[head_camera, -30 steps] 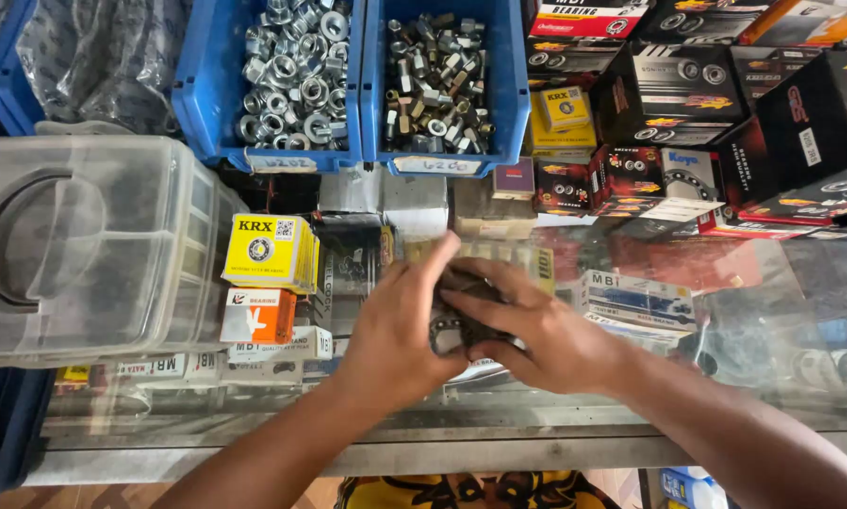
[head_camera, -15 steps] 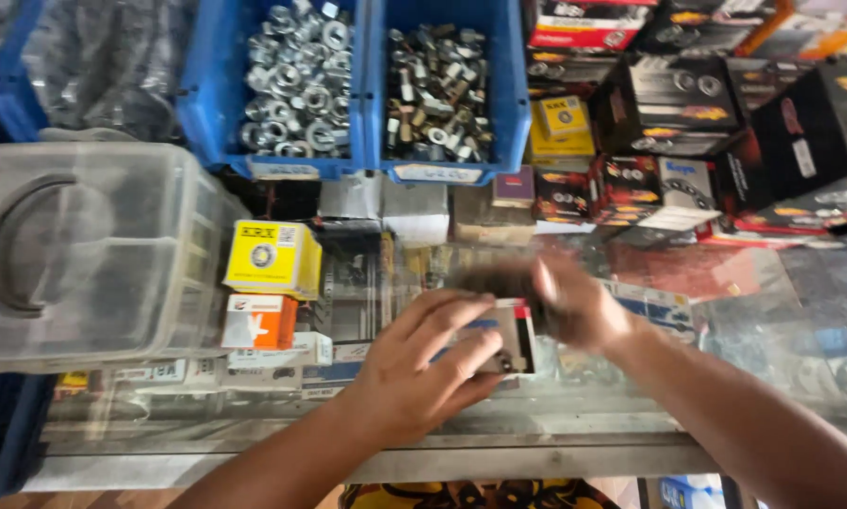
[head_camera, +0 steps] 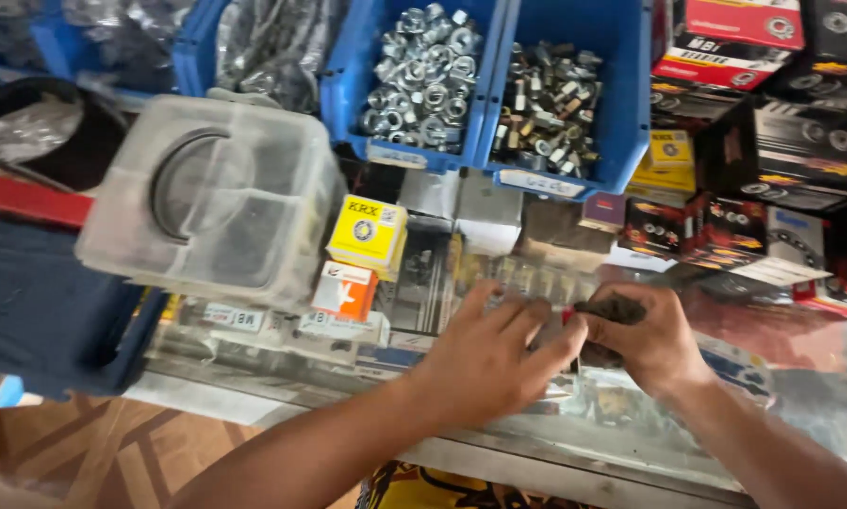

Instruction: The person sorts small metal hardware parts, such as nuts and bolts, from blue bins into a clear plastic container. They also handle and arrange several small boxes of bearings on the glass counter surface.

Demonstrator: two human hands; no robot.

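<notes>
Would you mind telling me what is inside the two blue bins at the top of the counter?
The left blue bin holds shiny silver nuts; the right blue bin holds darker mixed nuts and bolts. Only the top layers show; whatever lies beneath is covered.

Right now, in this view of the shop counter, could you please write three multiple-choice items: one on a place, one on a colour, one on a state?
1. Where does the yellow box stand?
A. right beside the clear plastic container
B. inside a blue bin
C. on the wooden floor

2. What colour are the bins that hold the nuts and bolts?
A. red
B. blue
C. green

3. What is the right hand doing?
A. resting flat and empty
B. reaching into a bin
C. pinching a small dark object

Answers: 1 A, the box sits against the container's side. 2 B, both bin walls are blue. 3 C, its fingers close on the dark object, with the left hand alongside.
</notes>
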